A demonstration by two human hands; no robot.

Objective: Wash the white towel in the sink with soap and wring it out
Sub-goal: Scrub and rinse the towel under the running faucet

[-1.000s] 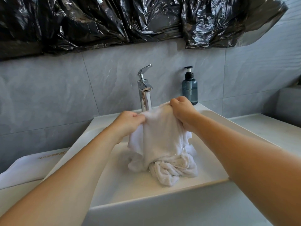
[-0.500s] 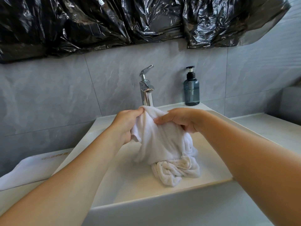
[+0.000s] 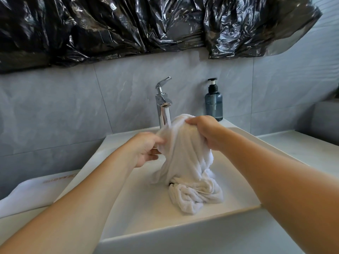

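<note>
The wet white towel (image 3: pixel 187 162) hangs bunched over the white rectangular sink (image 3: pixel 183 233), its lower end piled on the basin floor. My right hand (image 3: pixel 205 132) grips the towel's top under the chrome faucet (image 3: pixel 162 105), from which water runs onto the cloth. My left hand (image 3: pixel 146 149) holds the towel's left edge, blurred by motion. A dark blue soap pump bottle (image 3: pixel 213 103) stands on the sink's back right corner.
A second white cloth with gold lettering (image 3: pixel 36 191) lies on the counter left of the sink. Grey tiled wall rises behind, with black plastic sheeting (image 3: pixel 146 24) hanging above. The pale counter (image 3: pixel 302 149) extends to the right.
Water now flows from the faucet onto the towel. My right hand has risen with the towel's top toward the spout, and my left hand has shifted lower on the towel's left edge.
</note>
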